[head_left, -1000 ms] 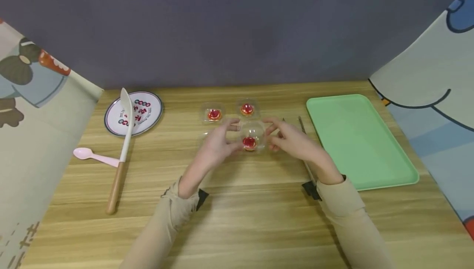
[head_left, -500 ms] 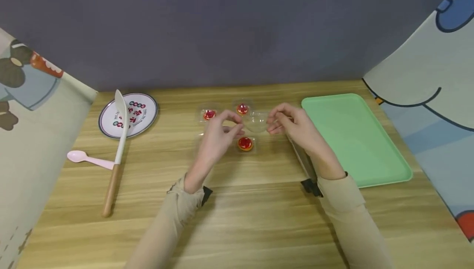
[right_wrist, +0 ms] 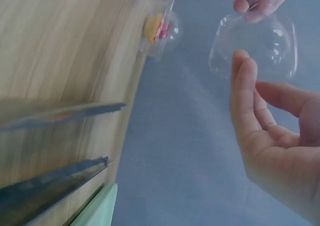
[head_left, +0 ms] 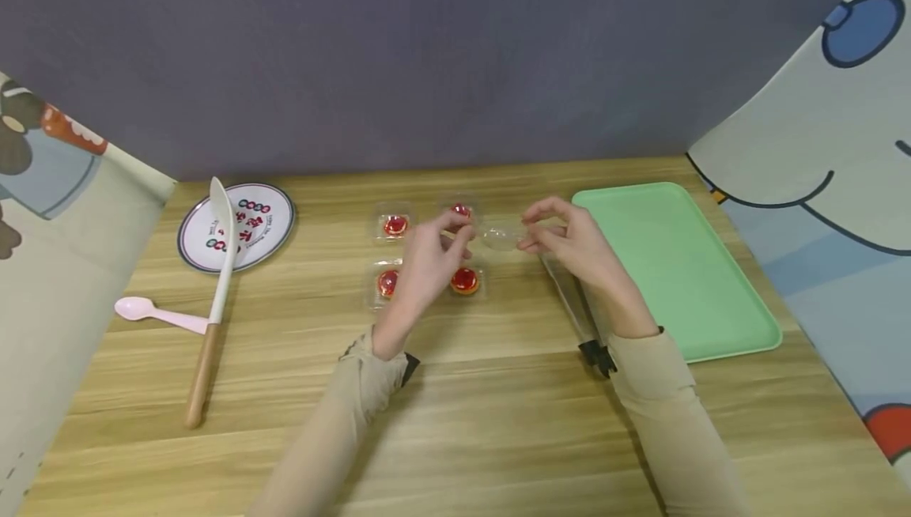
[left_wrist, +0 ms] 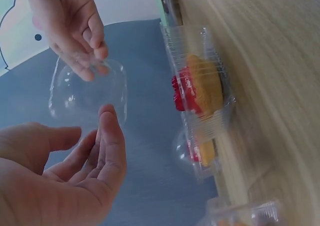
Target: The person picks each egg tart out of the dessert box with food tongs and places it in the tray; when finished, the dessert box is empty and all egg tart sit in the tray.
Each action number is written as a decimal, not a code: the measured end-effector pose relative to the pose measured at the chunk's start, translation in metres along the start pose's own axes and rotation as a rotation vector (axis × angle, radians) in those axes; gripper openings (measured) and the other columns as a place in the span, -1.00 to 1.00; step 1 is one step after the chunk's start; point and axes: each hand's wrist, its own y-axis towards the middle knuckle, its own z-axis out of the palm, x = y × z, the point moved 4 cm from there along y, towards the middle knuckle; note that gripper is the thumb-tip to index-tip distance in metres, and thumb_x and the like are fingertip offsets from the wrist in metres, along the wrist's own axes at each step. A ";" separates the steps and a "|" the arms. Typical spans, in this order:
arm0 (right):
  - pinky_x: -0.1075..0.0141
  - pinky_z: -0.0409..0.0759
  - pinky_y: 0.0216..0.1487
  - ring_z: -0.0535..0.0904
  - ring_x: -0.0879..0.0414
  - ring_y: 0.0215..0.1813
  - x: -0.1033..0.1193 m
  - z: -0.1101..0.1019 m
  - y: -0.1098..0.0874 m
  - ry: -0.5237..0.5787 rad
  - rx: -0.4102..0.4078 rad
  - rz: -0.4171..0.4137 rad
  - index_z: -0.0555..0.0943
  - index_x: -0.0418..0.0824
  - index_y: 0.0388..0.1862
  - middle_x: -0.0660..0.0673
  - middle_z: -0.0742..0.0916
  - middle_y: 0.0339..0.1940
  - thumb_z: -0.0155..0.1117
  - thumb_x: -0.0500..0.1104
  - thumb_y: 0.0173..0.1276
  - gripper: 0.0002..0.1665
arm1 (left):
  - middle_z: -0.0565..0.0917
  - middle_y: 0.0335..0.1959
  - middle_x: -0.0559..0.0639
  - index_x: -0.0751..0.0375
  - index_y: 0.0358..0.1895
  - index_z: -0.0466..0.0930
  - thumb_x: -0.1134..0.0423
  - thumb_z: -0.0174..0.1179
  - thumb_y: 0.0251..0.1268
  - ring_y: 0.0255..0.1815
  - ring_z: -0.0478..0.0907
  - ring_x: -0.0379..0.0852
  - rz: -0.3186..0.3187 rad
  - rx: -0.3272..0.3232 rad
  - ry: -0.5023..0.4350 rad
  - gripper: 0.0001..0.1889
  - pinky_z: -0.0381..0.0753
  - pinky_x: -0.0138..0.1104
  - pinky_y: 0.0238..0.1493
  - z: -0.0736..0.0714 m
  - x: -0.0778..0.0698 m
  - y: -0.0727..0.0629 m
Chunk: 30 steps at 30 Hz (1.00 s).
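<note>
Thin, clear, dome-shaped plastic lid point(head_left: 501, 237) held in the air between two bare hands, above the wooden table. Right hand point(head_left: 576, 244): thumb and fingertips appear pinched together on the lid's edge. Left hand point(head_left: 430, 256): fingertips at the opposite edge, thumb a little apart from the index finger in the left wrist view; cannot tell whether it pinches or merely touches.

Just below, nearer the person: round red-topped tartlet point(head_left: 465, 281) with golden crust in a clear plastic holder. No dome over it that I can make out. Three similar packed tartlets point(head_left: 395, 225) make up a rough square with it.

Main hazard, as I judge it: light fingertip hold on slick plastic. If the right pinch loosens while the left is only touching, the lid could drop onto the bare tartlet and smear its topping. Squeezing from both sides could buckle the dome.

Farther right: long narrow metal strips point(head_left: 565, 300), perhaps tongs, close by the right forearm; a low elbow could nudge them. Beyond, pale green rectangular tray point(head_left: 683, 272). Far left: white blue-rimmed plate point(head_left: 266, 242), long wooden-handled white spoon point(head_left: 202, 375) across it, small pink spoon point(head_left: 135, 309).
</note>
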 end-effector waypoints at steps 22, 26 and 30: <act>0.21 0.75 0.23 0.71 -0.30 0.22 -0.020 -0.011 0.007 -0.205 -0.104 0.066 0.55 -0.53 0.37 -0.46 0.74 0.18 0.32 -0.42 0.52 -0.51 | 0.70 0.23 0.34 0.48 0.31 0.61 0.53 0.38 0.37 0.04 0.79 0.16 -0.085 0.131 0.118 -0.54 0.84 -0.34 -0.02 0.027 0.015 0.010; 0.10 0.77 0.17 0.72 -0.30 0.17 -0.021 -0.013 0.008 -0.267 -0.118 0.052 0.56 -0.49 0.40 -0.42 0.74 0.14 0.34 -0.38 0.53 -0.50 | 0.69 0.25 0.36 0.47 0.34 0.59 0.52 0.38 0.38 0.06 0.79 0.17 -0.095 0.135 0.105 -0.52 0.83 -0.35 -0.02 0.030 0.012 0.012; 0.38 0.73 -0.12 0.73 -0.32 0.12 -0.025 -0.012 0.008 -0.303 -0.067 0.050 0.46 -0.52 0.49 -0.45 0.70 0.14 0.28 -0.41 0.56 -0.43 | 0.67 0.26 0.38 0.47 0.34 0.59 0.51 0.37 0.40 0.05 0.80 0.17 -0.087 0.125 0.095 -0.54 0.83 -0.34 -0.01 0.033 0.012 0.015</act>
